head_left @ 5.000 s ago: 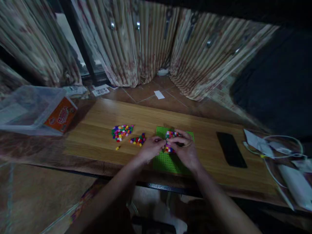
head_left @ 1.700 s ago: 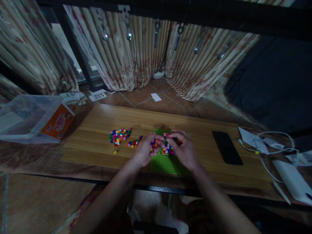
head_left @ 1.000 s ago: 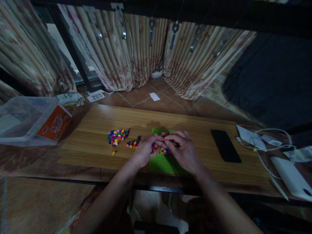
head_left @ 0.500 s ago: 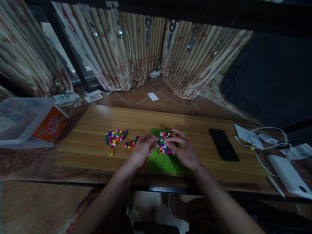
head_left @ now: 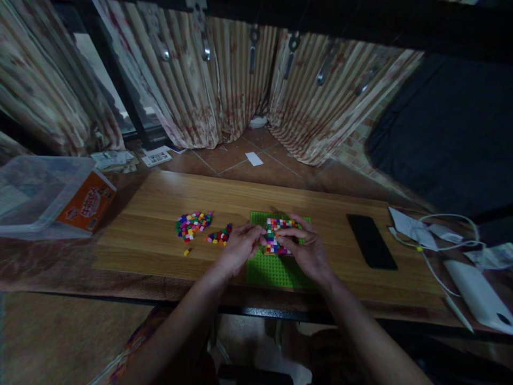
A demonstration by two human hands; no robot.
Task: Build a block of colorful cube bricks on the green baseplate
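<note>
Multicoloured bricks form a block patch (head_left: 276, 235) on the green baseplate (head_left: 276, 267); my left hand (head_left: 239, 248) and right hand (head_left: 306, 251) press curled fingertips against it, gripping nothing. Loose bricks (head_left: 192, 224) lie left.

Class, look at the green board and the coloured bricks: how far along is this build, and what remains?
Done: a patch of mixed-colour bricks covers the far part of the green board. In hand: the left hand and right hand both rest at the patch's edges, fingertips on it; what either grip holds is hidden. Left: the near part of the board is bare, and two loose brick piles lie on the table.
</note>
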